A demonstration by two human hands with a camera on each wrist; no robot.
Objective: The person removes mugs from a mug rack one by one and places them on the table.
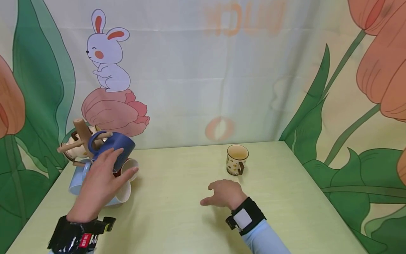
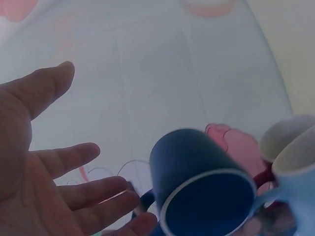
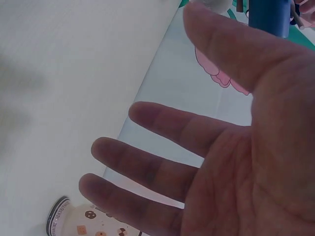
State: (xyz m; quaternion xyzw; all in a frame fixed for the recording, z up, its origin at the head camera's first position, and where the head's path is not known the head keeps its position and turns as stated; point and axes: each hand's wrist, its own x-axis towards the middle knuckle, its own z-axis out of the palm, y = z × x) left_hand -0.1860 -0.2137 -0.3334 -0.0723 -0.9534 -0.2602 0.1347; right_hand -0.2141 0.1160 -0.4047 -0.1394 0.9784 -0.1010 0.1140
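Observation:
My left hand is beside the dark blue mug, which hangs tilted by its handle from a peg of a wooden mug tree. In the left wrist view its fingers are spread and relaxed, apart from the thumb, and grip nothing; whether a fingertip touches the dark blue mug cannot be told. My right hand hovers over the table, fingers loosely extended and holding nothing. Just beyond it a cream mug with brown spots stands upright, its handle toward me. The right wrist view catches part of this cream mug.
Lower on the tree hang a light blue mug and a white-mouthed mug, partly behind my left hand. Another patterned mug hangs at the back left. A printed curtain borders the pale table.

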